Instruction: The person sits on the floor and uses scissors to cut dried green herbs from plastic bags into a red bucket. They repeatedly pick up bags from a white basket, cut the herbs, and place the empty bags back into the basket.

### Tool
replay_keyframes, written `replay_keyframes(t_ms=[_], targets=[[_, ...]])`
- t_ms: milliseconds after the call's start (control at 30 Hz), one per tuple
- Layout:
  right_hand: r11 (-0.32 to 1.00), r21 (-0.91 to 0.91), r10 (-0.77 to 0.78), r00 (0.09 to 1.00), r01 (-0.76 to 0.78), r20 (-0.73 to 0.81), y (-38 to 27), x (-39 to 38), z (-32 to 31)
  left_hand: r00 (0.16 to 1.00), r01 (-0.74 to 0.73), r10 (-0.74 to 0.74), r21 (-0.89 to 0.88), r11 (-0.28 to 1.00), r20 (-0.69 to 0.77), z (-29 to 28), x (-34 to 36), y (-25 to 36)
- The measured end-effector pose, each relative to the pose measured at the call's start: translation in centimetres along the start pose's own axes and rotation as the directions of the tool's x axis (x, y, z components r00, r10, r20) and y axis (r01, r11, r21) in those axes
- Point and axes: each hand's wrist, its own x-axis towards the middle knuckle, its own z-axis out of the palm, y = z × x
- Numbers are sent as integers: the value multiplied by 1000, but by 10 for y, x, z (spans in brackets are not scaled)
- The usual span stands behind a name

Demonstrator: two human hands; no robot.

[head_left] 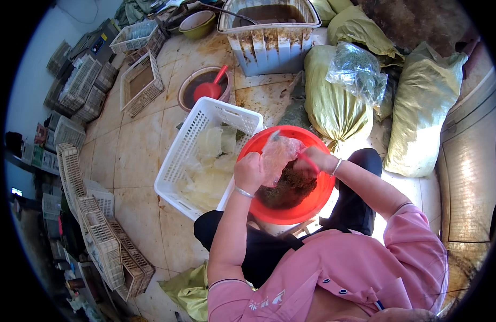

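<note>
Red utensil point(308, 162) slants up-left toward clear bag point(280, 159).

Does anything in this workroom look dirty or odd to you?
Yes, the big tub at the top of the view: brown streaks run down its pale outer wall and mark its rim. The tiled floor nearby has brown patches too, perhaps from splashes or spills, though the cause isn't visible.

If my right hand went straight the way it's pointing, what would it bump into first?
Probably the plastic bag that your left hand holds over the red tub. Your right hand points toward it, but depth is unclear, so they may be touching now.
</note>
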Motion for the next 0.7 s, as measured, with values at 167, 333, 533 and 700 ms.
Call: replay_keyframes(t_ms=[167,333,533,700], targets=[[923,311,-113,930,229,-350,5,10,-11,999,-9,7,-25,1000,-46,-3,1,2],[1000,15,-12,1000,13,-16,1,2,5,999,24,-24,-7,1000,-25,-4,-1,-2],[982,-121,-165,970,144,-177,5,9,3,997,-2,2,8,1000,-82,-12,1,-1],[957,13,-267,896,290,-354,-2,18,-8,995,13,-32,193,981,92,6,-25,-20]])
